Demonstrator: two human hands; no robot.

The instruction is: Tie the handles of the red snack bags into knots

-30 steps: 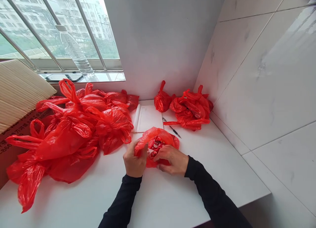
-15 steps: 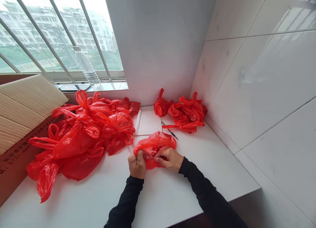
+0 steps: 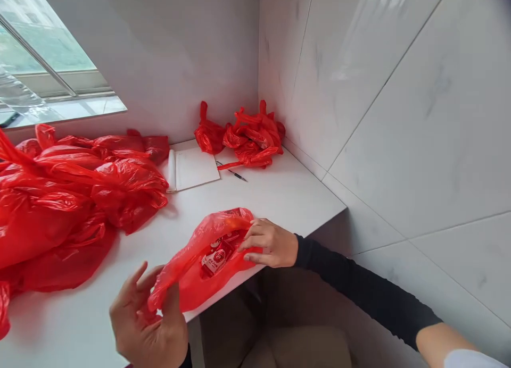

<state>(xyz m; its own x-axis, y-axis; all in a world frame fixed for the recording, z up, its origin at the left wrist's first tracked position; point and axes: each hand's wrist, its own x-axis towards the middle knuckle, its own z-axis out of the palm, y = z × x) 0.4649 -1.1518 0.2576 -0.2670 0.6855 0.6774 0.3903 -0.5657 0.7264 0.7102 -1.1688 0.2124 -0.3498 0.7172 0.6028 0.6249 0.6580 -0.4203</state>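
Left hand (image 3: 147,325) — loose grip, red bag (image 3: 190,285)

A smooth white counter (image 3: 287,198) fills the corner of the room and ends in a straight front edge. Behind it stands a plain white painted wall (image 3: 179,54). On the right rises a wall of large glossy white tiles (image 3: 399,118) with faint grey veins and thin grey joints, which reflects soft light. At the upper left is a glass window (image 3: 56,43) crossed by a slanted metal bar (image 3: 40,58). Pale daylight falls through it onto the shiny white sill (image 3: 80,107). Under the counter edge the space is dim and brownish.
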